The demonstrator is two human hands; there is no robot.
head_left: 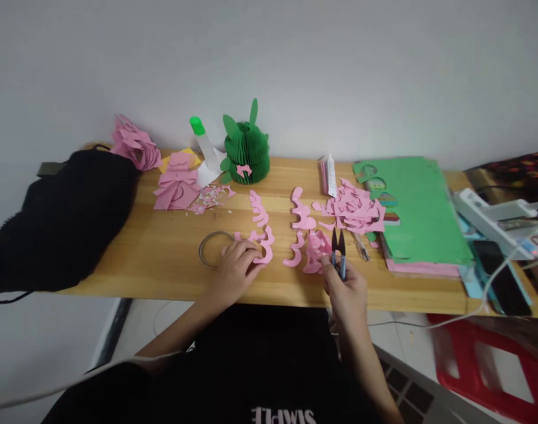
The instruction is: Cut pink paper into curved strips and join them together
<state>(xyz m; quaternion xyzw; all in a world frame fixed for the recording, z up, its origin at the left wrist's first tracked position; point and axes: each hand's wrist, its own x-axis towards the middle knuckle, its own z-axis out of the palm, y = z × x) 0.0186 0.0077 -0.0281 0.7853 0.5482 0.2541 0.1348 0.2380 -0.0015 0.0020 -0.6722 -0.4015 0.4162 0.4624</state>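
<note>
My left hand (239, 268) rests on the table with its fingers closed at the edge of a curvy pink paper cutout (267, 247). My right hand (346, 291) grips a pair of thread snips (338, 250), dark blades pointing away from me and slightly apart. Just left of the snips lies a crumpled-looking pink paper piece (315, 250), close to the right thumb; whether they touch I cannot tell. Between the hands are more wavy pink cutouts (301, 212), and a leaf-like one (259, 209) lies beyond the left hand. A grey ring (207, 250) sits beside the left hand.
A green honeycomb-paper figure (246, 153) and a green-capped glue bottle (205, 141) stand at the back. Pink scraps (355, 206) pile up near a green sheet stack (421, 206). A black bag (70, 218) lies left; a phone (501, 274) and power strip (494, 221) lie right.
</note>
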